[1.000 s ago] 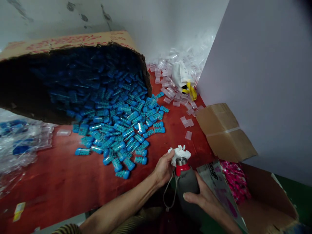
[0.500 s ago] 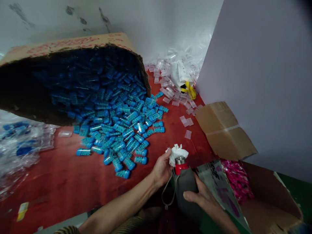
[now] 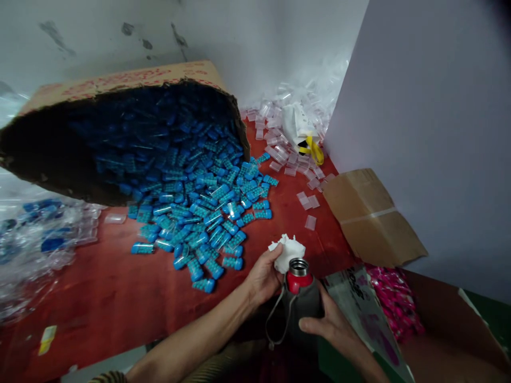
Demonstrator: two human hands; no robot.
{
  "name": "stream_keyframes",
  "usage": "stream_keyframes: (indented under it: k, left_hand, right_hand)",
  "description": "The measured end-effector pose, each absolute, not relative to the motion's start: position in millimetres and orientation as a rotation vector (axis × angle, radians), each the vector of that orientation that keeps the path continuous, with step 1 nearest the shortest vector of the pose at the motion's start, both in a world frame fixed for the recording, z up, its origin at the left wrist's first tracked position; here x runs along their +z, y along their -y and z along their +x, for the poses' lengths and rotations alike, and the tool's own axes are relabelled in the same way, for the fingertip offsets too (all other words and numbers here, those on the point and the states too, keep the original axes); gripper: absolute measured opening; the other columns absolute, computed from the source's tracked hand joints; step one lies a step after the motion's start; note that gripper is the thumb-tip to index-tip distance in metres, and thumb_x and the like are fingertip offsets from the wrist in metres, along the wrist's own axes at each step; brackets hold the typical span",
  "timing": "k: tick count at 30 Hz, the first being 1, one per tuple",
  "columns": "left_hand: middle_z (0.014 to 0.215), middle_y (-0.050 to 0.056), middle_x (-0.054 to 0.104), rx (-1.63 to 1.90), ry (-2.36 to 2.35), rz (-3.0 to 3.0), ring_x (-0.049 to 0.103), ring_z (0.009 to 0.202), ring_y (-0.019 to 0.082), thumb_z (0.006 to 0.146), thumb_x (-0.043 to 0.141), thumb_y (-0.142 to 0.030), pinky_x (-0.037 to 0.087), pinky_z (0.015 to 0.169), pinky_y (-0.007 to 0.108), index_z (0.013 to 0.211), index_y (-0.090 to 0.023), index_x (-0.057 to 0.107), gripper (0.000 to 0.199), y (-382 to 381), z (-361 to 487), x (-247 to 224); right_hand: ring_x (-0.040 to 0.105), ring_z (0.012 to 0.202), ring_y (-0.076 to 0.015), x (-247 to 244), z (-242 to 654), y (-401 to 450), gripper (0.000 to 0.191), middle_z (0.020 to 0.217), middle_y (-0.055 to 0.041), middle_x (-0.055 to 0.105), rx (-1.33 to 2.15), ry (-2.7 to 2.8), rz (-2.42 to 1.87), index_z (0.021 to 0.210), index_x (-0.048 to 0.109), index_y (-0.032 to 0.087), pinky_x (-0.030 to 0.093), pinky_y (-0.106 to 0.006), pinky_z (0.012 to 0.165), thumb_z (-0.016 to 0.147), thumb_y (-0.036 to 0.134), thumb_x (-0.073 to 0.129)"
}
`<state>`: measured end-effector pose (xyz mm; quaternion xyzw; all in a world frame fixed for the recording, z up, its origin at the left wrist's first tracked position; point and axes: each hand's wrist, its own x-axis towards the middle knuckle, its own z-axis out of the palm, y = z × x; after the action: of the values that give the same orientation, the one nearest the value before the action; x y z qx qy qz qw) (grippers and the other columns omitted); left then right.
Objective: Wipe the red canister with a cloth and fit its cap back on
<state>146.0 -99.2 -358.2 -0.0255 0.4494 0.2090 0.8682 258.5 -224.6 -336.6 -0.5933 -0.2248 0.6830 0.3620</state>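
A: Item in hand?

B: A bottle point(image 3: 302, 298) in a grey sleeve, red neck, steel mouth uncovered. It stands upright at the near edge of the red table point(image 3: 104, 298). The right hand point(image 3: 325, 323) is wrapped around its body.

A: And the other?

B: The left hand point(image 3: 263, 276) pinches a crumpled white tissue point(image 3: 286, 250) just beside the mouth.

A: Surroundings?

B: Blue capsules point(image 3: 207, 213) spill from a tipped cardboard box point(image 3: 120, 85); clear caps point(image 3: 287, 154) lie further back.

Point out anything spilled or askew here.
The big cardboard box lies tipped on its side, and blue capsules have spilled from its mouth across the red table. Clear caps lie scattered by the wall.
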Motion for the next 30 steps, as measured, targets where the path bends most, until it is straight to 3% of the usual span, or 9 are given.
stream_keyframes:
  k: [3, 6, 11, 18, 23, 27, 30]
  left_hand:
    - [0.090, 0.012, 0.066, 0.419, -0.908, 0.022, 0.062, 0.079, 0.019, 0.073, 0.057, -0.015, 0.049, 0.073, 0.027, 0.093, -0.008, 0.059, 0.021, 99, 144, -361]
    - [0.085, 0.011, 0.066, 0.364, -0.963, 0.121, 0.062, 0.067, 0.017, 0.067, 0.063, -0.012, 0.049, 0.061, 0.026, 0.091, -0.008, 0.059, 0.025, 101, 141, -364]
    - [0.075, 0.010, 0.065, 0.317, -1.067, 0.213, 0.058, 0.052, 0.015, 0.064, 0.064, -0.015, 0.046, 0.046, 0.025, 0.089, -0.007, 0.060, 0.026, 104, 136, -368]
    - [0.072, 0.009, 0.065, 0.224, -1.156, 0.287, 0.056, 0.048, 0.013, 0.066, 0.063, -0.019, 0.046, 0.044, 0.023, 0.090, -0.009, 0.056, 0.027, 104, 125, -366]
    - [0.066, 0.006, 0.063, 0.230, -1.180, 0.329, 0.052, 0.044, 0.011, 0.066, 0.061, -0.017, 0.042, 0.041, 0.021, 0.081, -0.011, 0.055, 0.017, 104, 119, -365]
    - [0.071, 0.008, 0.064, 0.209, -1.173, 0.310, 0.058, 0.054, 0.015, 0.068, 0.059, -0.016, 0.043, 0.043, 0.020, 0.085, -0.011, 0.054, 0.019, 101, 113, -368]
    - [0.066, 0.006, 0.062, 0.222, -1.241, 0.290, 0.056, 0.047, 0.013, 0.068, 0.057, -0.013, 0.039, 0.038, 0.019, 0.084, -0.012, 0.052, 0.017, 98, 111, -371]
  right_hand:
    - [0.049, 0.105, -0.0263, -335, 261, 223, 0.079, 0.111, -0.0084, 0.056, 1.646, 0.659, -1.670, 0.127, 0.033, 0.018, 0.037, -0.040, 0.093, 0.057, 0.031, 0.065]
    - [0.050, 0.104, -0.0275, -339, 264, 222, 0.081, 0.111, -0.0082, 0.056, 1.465, 0.662, -1.827, 0.126, 0.034, 0.019, 0.038, -0.040, 0.093, 0.053, 0.031, 0.067]
    - [0.056, 0.093, -0.0241, -382, 279, 215, 0.070, 0.102, -0.0094, 0.059, 1.101, 0.478, -1.881, 0.115, 0.038, 0.016, 0.041, -0.038, 0.089, 0.056, 0.035, 0.070]
    - [0.053, 0.096, -0.0245, -461, 308, 182, 0.081, 0.108, -0.0129, 0.054, 0.579, 0.317, -2.038, 0.115, 0.040, 0.012, 0.040, -0.038, 0.088, 0.047, 0.040, 0.075]
    - [0.052, 0.097, -0.0235, -497, 320, 165, 0.085, 0.112, -0.0150, 0.051, 0.437, 0.268, -2.053, 0.120, 0.035, 0.009, 0.040, -0.037, 0.088, 0.051, 0.043, 0.070]
    - [0.052, 0.099, -0.0231, -515, 320, 162, 0.087, 0.114, -0.0170, 0.050, 0.351, 0.213, -2.006, 0.121, 0.034, 0.006, 0.040, -0.036, 0.089, 0.051, 0.042, 0.071]
    - [0.051, 0.101, -0.0237, -521, 316, 168, 0.089, 0.116, -0.0186, 0.048, 0.298, 0.200, -1.987, 0.121, 0.034, 0.005, 0.039, -0.036, 0.091, 0.049, 0.042, 0.072]
